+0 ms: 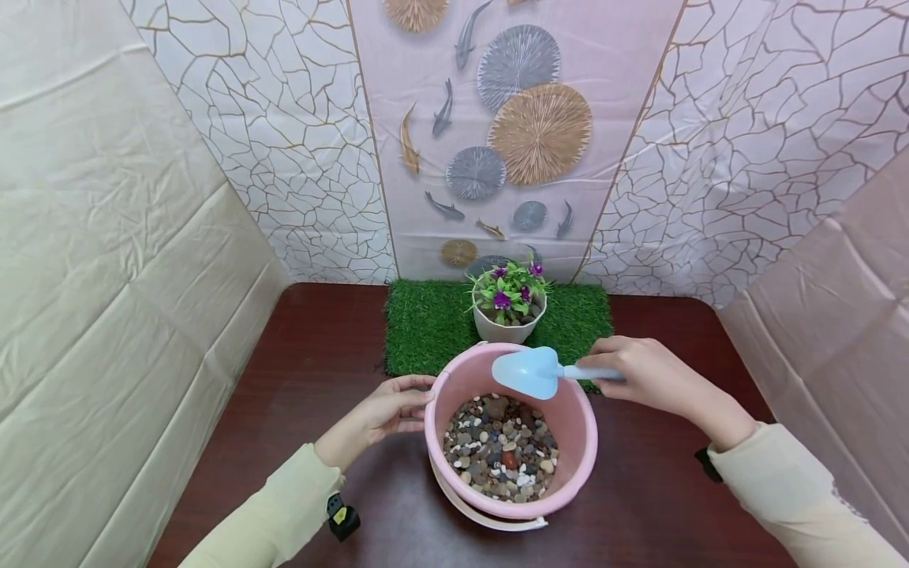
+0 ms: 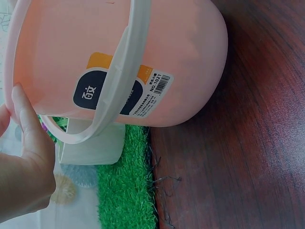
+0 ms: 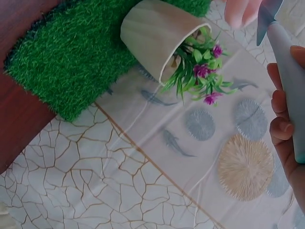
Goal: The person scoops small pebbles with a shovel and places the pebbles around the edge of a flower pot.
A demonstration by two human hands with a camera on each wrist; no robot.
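My right hand (image 1: 642,375) grips the handle of a light blue trowel (image 1: 527,372). The trowel's blade points left over the back of a pink bucket (image 1: 582,465), and no stones show on it. Mixed pebbles (image 1: 500,450) in brown, grey and white cover the bucket's bottom. At the bucket's left rim, my left hand (image 1: 390,410) touches it with fairly straight fingers. The left wrist view shows that hand (image 2: 31,152) by the rim, above the bucket's white carrying handle (image 2: 112,90). In the right wrist view, curled fingers (image 3: 281,129) wrap the trowel's handle (image 3: 289,86).
Behind the bucket, a white flowerpot (image 1: 500,327) with purple flowers stands on a green artificial grass mat (image 1: 426,323). The dark red-brown table (image 1: 319,347) is enclosed by patterned cloth at the back and plain cloth (image 1: 128,315) at the sides.
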